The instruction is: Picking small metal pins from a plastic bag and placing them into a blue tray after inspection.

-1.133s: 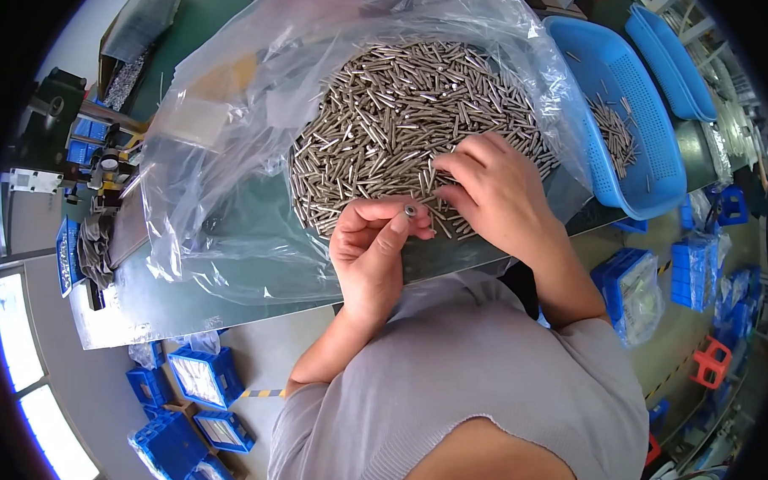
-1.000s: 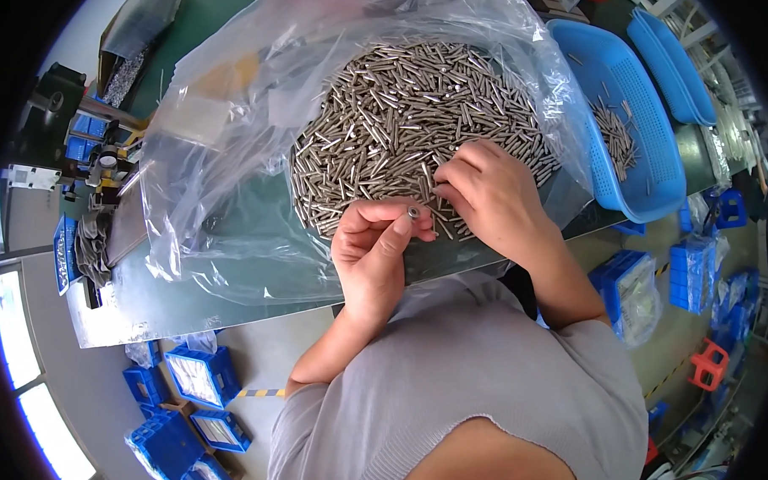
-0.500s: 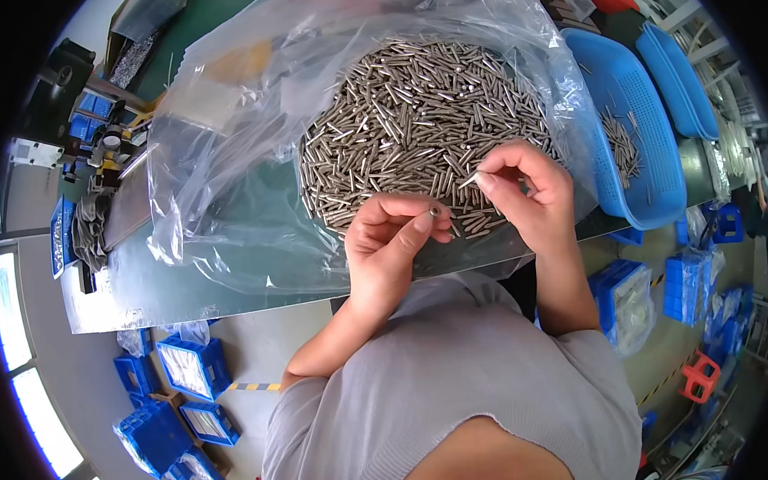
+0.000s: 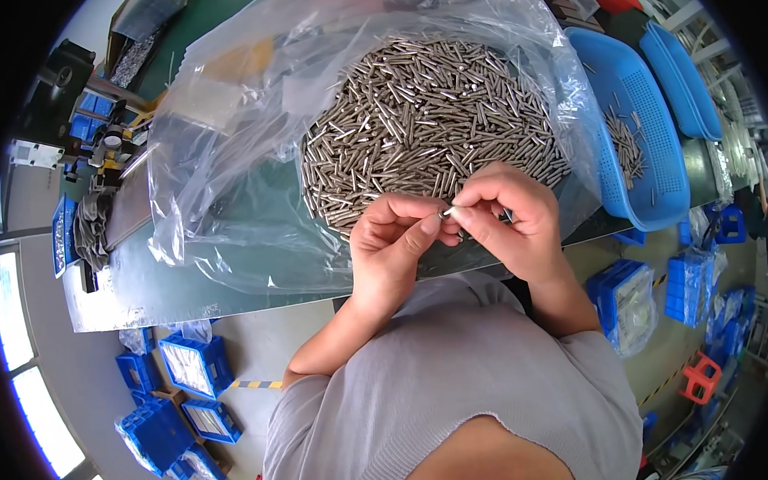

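A large heap of short metal pins [image 4: 422,120] lies on a clear plastic sheet [image 4: 222,212] in front of me. Over the heap's near edge, my left hand [image 4: 386,244] pinches a small round metal ring [image 4: 441,214] between thumb and forefinger. My right hand [image 4: 519,223] has one slim metal pin [image 4: 450,210] in a thumb-and-finger pinch, its tip at the ring. Whether the tip is inside the ring or only against it I cannot tell, as the fingertips cover most of both.
To the right stands a blue perforated basket [image 4: 665,175] with some loose pins [image 4: 626,151] in it, a second blue basket [image 4: 683,81] beyond it. The green table [image 4: 157,282] ends just before my body. Blue crates [image 4: 190,365] and a red stool [image 4: 702,378] are on the floor.
My right hand has moved left and slightly down, bringing its pin from above the heap to the ring. My left hand has stayed nearly in place.
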Demonstrator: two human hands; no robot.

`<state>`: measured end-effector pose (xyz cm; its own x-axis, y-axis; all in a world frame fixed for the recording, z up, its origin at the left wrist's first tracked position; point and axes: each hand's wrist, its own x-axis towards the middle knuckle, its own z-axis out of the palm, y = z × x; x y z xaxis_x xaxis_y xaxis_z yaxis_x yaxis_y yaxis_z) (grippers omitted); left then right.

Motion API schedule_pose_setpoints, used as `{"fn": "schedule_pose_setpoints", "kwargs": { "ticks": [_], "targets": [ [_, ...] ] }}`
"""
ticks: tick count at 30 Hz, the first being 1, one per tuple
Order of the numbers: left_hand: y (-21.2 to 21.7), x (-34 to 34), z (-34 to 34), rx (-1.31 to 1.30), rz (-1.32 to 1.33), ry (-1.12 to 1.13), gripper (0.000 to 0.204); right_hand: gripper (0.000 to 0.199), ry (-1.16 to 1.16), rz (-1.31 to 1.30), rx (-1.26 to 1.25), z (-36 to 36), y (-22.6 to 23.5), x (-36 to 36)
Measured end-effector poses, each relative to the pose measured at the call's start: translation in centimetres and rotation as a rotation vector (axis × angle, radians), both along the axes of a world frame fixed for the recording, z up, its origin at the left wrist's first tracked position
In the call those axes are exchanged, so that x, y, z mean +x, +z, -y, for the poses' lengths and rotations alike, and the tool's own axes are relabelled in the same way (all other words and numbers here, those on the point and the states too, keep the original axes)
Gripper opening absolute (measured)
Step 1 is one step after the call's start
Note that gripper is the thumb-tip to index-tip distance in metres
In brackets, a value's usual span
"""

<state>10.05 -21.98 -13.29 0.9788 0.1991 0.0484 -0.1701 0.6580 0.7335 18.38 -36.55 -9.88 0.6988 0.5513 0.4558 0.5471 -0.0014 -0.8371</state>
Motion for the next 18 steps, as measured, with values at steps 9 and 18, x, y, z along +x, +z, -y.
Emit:
{"fn": "schedule_pose_setpoints", "kwargs": {
  "ticks": [9,18],
  "targets": [
    [-0.1,-0.3,0.2,0.032,-0.010,0.025,0.006,0.011,0.026,-0.106,-0.005,0.2,-1.0,-0.8],
    [-0.2,1.2,-0.3,-0.072,-0.030,0.034,0.011,0.014,-0.175,0.251,-0.077,-0.9,-1.3,-0.1]
  ]
}}
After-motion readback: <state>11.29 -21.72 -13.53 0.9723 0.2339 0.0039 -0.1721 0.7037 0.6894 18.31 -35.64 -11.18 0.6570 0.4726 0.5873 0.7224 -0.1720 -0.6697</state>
